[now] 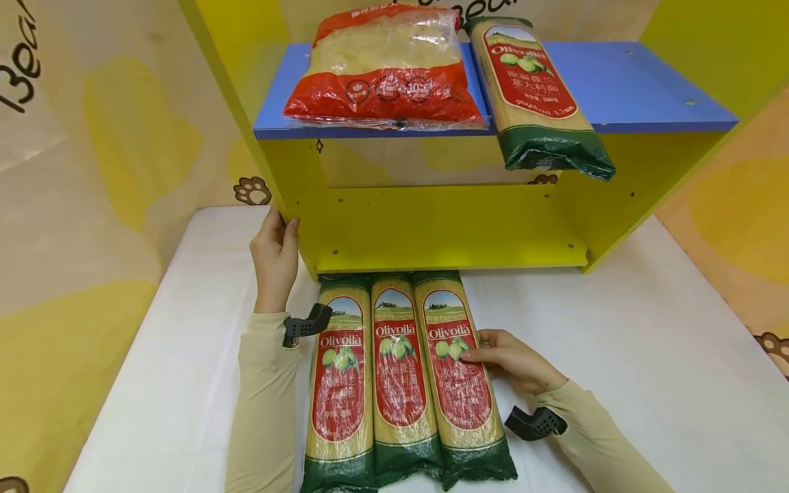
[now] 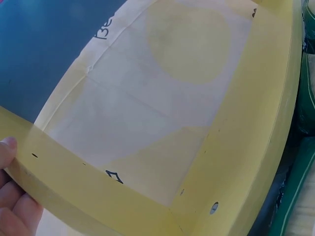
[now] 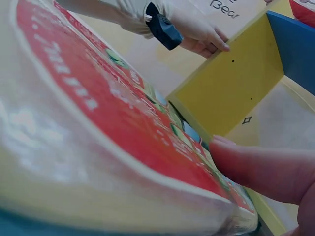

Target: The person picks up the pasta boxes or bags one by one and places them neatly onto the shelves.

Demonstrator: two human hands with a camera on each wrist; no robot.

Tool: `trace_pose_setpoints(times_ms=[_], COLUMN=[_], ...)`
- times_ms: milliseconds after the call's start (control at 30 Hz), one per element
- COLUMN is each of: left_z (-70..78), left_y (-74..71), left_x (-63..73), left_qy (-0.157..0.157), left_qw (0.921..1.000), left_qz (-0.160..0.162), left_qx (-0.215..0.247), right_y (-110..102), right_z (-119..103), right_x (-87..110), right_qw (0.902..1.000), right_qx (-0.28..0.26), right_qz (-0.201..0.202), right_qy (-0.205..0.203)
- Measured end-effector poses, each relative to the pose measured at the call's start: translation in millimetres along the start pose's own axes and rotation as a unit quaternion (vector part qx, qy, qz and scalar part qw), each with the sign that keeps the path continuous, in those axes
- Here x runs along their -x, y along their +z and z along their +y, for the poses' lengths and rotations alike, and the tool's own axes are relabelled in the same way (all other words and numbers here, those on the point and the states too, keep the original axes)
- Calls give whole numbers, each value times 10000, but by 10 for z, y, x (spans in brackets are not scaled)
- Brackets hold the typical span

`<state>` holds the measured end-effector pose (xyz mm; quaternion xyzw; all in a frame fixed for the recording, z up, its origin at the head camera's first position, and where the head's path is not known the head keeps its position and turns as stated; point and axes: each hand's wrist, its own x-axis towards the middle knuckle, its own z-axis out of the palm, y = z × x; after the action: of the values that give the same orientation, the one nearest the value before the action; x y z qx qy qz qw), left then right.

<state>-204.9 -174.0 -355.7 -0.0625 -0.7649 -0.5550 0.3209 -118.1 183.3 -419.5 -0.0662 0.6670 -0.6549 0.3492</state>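
Observation:
Three packs of spaghetti lie side by side on the white table: a left pack [image 1: 341, 390], a middle pack [image 1: 403, 383] and a right pack [image 1: 462, 383]. My right hand [image 1: 514, 359] holds the right pack at its outer edge, thumb on top; its other fingers are partly hidden at the side. My left hand [image 1: 275, 257] grips the front edge of the left side panel of the yellow shelf [image 1: 446, 226]. In the left wrist view, the thumb [image 2: 6, 151] rests on the panel's inner face, with the curled fingers on its outer side.
On the blue upper board [image 1: 641, 89] lie a red and clear bag of noodles [image 1: 394, 68] and another spaghetti pack [image 1: 536, 89], which overhangs the front edge. The packs' far ends meet the shelf's bottom front edge. White tablecloth [image 1: 653, 342] extends to the right.

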Motion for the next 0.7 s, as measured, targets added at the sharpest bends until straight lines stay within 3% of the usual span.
trace_pose_setpoints(times_ms=[500, 700], left_z=[-12, -14], left_y=[14, -2], left_x=[11, 5], left_qy=[130, 120], left_qw=[9998, 9998], left_qz=[-34, -3], left_qx=[-152, -138], right_y=[0, 17], right_z=[37, -8], right_x=[6, 13], right_qw=[9999, 9986], right_qx=[-84, 491], right_qz=[65, 146], right_qy=[-96, -143])
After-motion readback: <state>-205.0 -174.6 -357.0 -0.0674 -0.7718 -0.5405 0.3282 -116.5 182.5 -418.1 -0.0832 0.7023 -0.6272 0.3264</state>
